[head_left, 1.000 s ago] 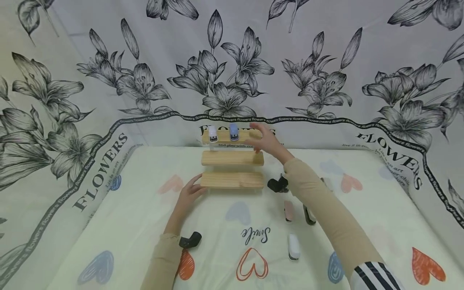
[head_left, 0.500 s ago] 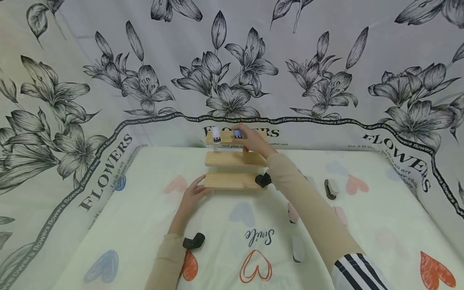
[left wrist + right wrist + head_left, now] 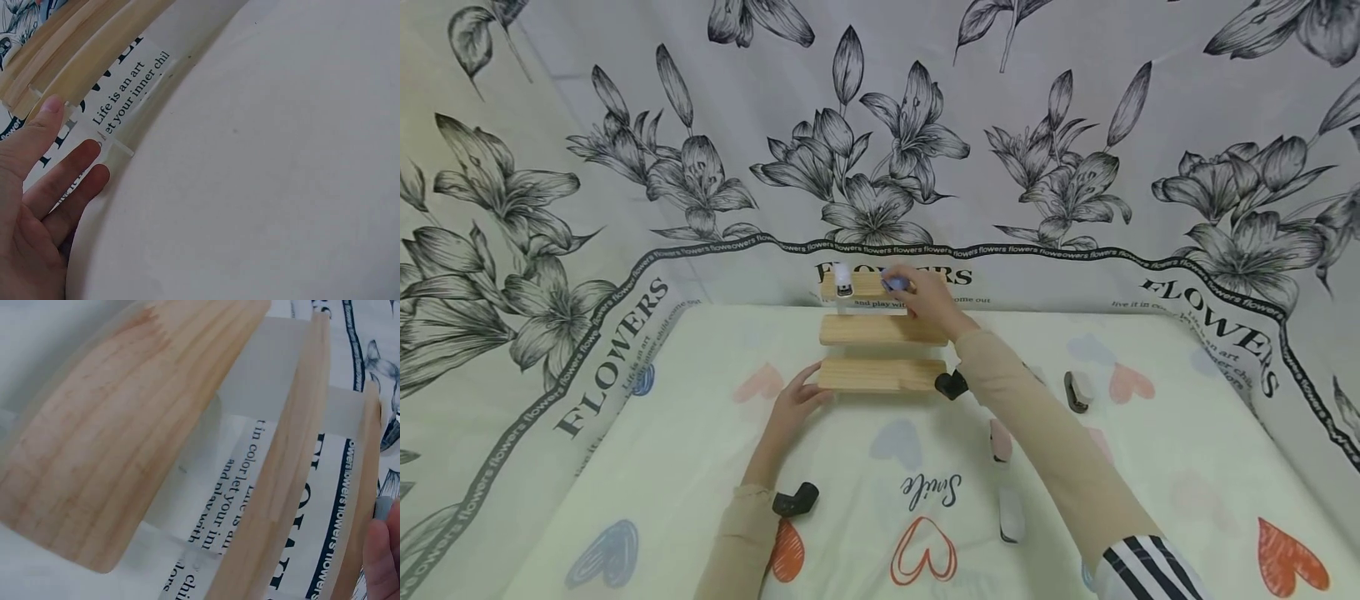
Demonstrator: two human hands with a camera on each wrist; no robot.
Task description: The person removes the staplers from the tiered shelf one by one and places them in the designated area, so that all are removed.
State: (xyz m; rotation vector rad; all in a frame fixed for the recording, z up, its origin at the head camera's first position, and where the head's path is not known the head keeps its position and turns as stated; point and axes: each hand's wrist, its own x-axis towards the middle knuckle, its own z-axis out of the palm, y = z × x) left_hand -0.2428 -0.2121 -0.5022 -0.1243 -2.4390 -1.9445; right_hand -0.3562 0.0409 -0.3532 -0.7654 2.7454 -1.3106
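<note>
A three-tier wooden display stand (image 3: pixel 880 375) stands at the back of the cloth. On its top tier, the right hand (image 3: pixel 925 293) pinches a blue stapler (image 3: pixel 895 283), which lies slanted and is partly covered by the fingers. To its left on the same tier is a white stapler (image 3: pixel 843 281). Beside the lowest tier's left end rests the left hand (image 3: pixel 796 402). The left wrist view shows this hand (image 3: pixel 47 178) with fingers spread and its thumb at the wood's edge. At the right wrist view's edge, only fingers (image 3: pixel 380 550) and a bit of blue-grey show.
Right of the stand, a pink stapler (image 3: pixel 1000 440), a white stapler (image 3: pixel 1011 514) and a black-and-white stapler (image 3: pixel 1077 392) lie on the heart-printed cloth (image 3: pixel 662 467). The right forearm hides part of that area. Behind the stand hangs a flower-printed curtain (image 3: pixel 880 100).
The right hand has moved left from the top tier's right end and taken hold of the blue stapler, which has turned aslant. The left hand has stayed at the stand.
</note>
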